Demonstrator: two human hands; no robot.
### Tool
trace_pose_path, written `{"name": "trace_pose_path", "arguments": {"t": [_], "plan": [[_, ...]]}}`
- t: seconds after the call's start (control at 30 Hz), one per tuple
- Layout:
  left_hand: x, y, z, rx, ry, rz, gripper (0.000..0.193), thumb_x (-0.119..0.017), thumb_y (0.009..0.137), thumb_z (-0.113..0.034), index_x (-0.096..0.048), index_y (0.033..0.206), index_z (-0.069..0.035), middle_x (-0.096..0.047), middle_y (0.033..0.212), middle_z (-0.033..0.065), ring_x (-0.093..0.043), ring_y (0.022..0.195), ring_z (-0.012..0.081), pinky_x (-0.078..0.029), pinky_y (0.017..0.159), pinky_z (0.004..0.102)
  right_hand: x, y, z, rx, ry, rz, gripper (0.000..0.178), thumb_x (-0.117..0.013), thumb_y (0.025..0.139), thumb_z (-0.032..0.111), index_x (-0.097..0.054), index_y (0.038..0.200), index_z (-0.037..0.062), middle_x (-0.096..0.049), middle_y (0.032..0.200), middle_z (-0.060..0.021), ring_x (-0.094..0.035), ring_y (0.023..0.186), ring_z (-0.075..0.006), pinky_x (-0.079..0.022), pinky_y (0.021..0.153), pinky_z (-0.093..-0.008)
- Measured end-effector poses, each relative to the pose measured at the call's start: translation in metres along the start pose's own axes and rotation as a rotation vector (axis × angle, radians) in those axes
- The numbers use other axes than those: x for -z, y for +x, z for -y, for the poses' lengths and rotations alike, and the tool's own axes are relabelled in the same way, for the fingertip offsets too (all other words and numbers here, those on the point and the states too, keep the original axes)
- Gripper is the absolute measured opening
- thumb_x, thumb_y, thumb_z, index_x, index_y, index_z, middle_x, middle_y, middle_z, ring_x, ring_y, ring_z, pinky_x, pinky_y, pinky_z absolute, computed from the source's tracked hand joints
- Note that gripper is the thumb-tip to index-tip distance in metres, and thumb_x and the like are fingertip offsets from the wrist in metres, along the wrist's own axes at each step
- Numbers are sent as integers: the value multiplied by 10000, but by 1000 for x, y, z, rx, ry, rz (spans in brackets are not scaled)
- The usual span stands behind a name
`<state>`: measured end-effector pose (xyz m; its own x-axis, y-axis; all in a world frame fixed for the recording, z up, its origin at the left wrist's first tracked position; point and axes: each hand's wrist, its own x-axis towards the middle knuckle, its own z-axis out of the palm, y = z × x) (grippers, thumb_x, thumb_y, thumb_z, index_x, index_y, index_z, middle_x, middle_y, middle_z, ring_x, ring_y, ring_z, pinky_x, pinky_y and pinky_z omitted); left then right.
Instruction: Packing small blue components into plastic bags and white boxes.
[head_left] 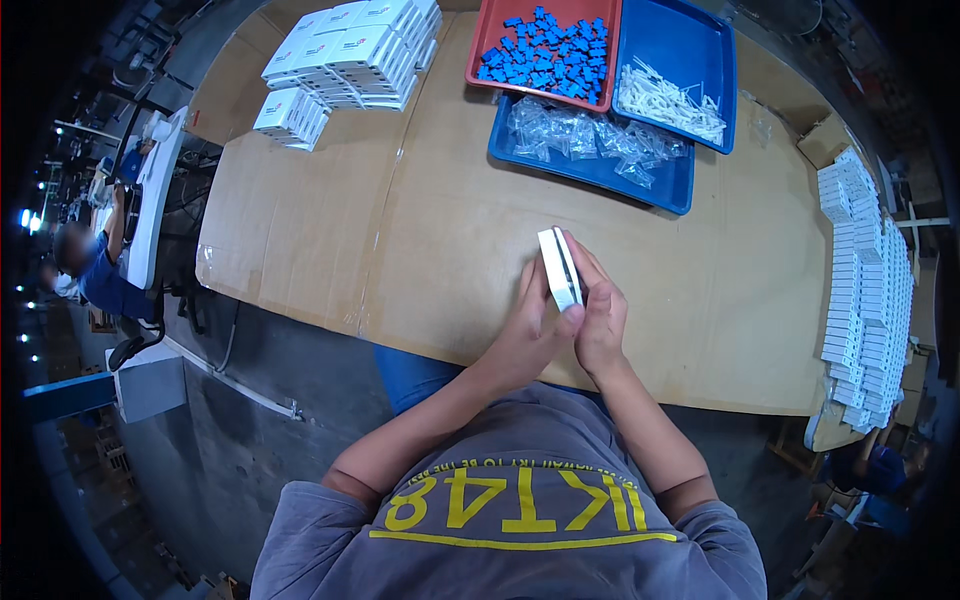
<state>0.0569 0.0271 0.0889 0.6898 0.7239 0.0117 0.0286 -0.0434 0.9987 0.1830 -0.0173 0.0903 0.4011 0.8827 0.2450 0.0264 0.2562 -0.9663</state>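
Observation:
A slim white box [559, 270] is held upright between my two hands, above the near part of the cardboard-covered table. A dark gap runs along its narrow side. My left hand [527, 325] grips it from the left, with the thumb at its lower end. Closed round its right side is my right hand [602, 318], fingers partly behind the box. What the box contains, if anything, cannot be seen.
Beyond my hands lie a red tray [488, 35] of small blue parts, a blue tray [690, 45] of white sticks, and a lower blue tray [672, 192] of clear plastic pieces. White boxes are stacked far left [350, 55] and right [855, 290]. A person [115, 285] sits left.

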Motion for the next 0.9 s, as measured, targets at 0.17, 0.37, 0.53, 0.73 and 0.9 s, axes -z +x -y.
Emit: {"name": "trace_pose_path", "arguments": {"t": [0.17, 0.37, 0.53, 0.73, 0.9], "plan": [[6, 6, 7, 203, -631, -282, 591, -364, 1144, -392, -258, 1590, -18, -471, 1468, 142, -500, 1346, 207, -395, 1149, 340, 0, 5, 4, -2, -191, 156, 497, -537, 1066, 234, -537, 1485, -32, -457, 1576, -250, -492, 1432, -381, -396, 1171, -414], [21, 9, 7, 405, -707, -251, 602, -307, 1131, -525, -328, 1562, -106, -565, 1358, 77, -586, 1245, 176, -524, 1004, 329, 7, 0, 7, 139, -488, 317, 546, -725, 903, 84, -599, 1429, 7, -546, 1494, -248, -586, 1336, -391, -519, 1070, -429], [12, 8, 7, 401, -569, -286, 628, -347, 1116, -563, -403, 1486, -58, -587, 1226, 70, -590, 1096, 140, -511, 944, 310, 7, 0, -11, 333, -644, 256, 501, -722, 902, 83, -620, 1383, -15, -665, 1331, -243, -697, 1157, -374, -594, 939, -405], [8, 9, 18, 425, -445, -367, 622, -374, 1105, -585, -478, 1388, -41, -571, 1130, 55, -562, 1007, 117, -490, 881, 295, 1, -12, -20, 286, -712, 236, 431, -665, 950, 77, -613, 1355, -59, -731, 1173, -237, -763, 927, -337, -632, 759, -389], [8, 9, 25, 456, -476, -394, 590, -370, 1111, -550, -498, 1368, -35, -583, 1116, 53, -572, 1002, 118, -490, 860, 287, -5, -13, -24, 346, -721, 193, 384, -583, 1011, 60, -609, 1372, -68, -744, 1068, -227, -726, 728, -278, -590, 665, -379]]}}
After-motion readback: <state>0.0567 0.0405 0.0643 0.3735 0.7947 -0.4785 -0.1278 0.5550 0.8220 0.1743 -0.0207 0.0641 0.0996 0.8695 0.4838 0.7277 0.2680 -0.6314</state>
